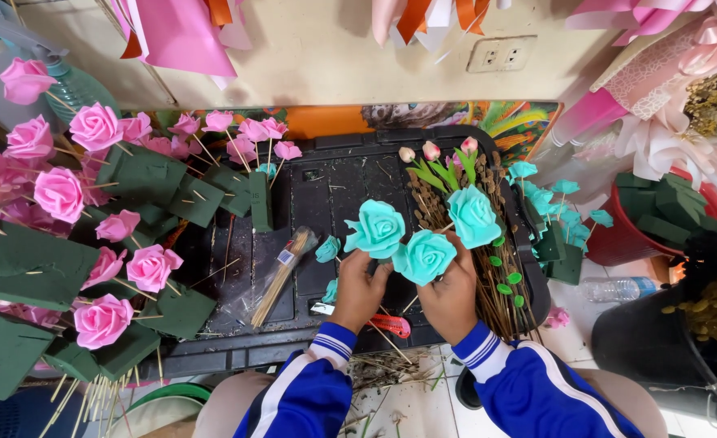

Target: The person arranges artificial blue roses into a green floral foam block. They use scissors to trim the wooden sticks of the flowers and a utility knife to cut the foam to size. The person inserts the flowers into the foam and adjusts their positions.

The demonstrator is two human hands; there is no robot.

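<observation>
- Black and littered with stem scraps, the plastic worktop [350,186] lies under our hands, backed by a pale wall with a socket [501,54] and hanging ribbons.
- On our left, green foam blocks [26,264] crowd the edge, bristling with pink foam roses [58,195] on wooden sticks.
- A clear packet of sticks [281,276] lies just left of our left hand, and a red cutter [392,326] sits on the worktop below our wrists.
- To our right we see a bundle of brown dried stems [496,268] with three small rosebuds [431,151] at its top, then small teal flowers [565,212] stuck in foam, and a red bucket [626,239] of foam pieces.
- Our left hand [358,292] has its fingers [361,261] curled shut around the stick of one teal rose [376,229].
- Our right hand [449,296] grips the sticks of two more teal roses [425,256], held touching one another above the worktop's middle; its fingertips are hidden behind the blooms.
</observation>
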